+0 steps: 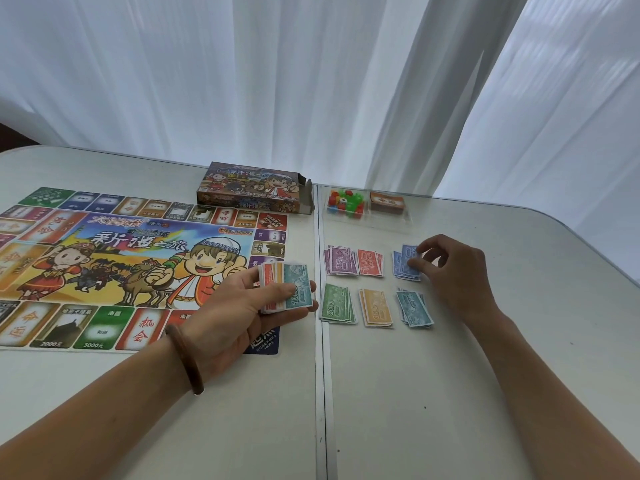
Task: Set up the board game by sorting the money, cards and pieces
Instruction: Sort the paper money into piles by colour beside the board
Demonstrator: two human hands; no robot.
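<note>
I see the left hand (pixel 239 306) palm-up over the near right corner of the colourful cartoon paper game board (pixel 138 265), its fingers (pixel 304 289) curled round a mixed stack of paper play-money notes (pixel 287 287) with a teal 1000 note on top. There is a brown wooden bangle (pixel 185 358) on that wrist. The right hand (pixel 453 268) is at the blue note pile (pixel 403 263), fingers bent and the tips pinching its top note. Six sorted piles lie in two rows on the white tabletop (pixel 381 393). The far row is a purple note pile (pixel 341 259), a red note pile (pixel 370 262), then the blue one. The near row is a green 500 note pile (pixel 337 304), an orange note pile (pixel 376 307) and a teal note pile (pixel 415 308). Behind them is a clear plastic two-compartment tray (pixel 367 220). Its left compartment holds small red, green and blue plastic pieces (pixel 346 201), and its right compartment holds a brown-backed card deck (pixel 387 202). The printed cardboard game box (pixel 249 187) lies flat just left of the tray with its right end flap open; I can't tell what is inside.
</note>
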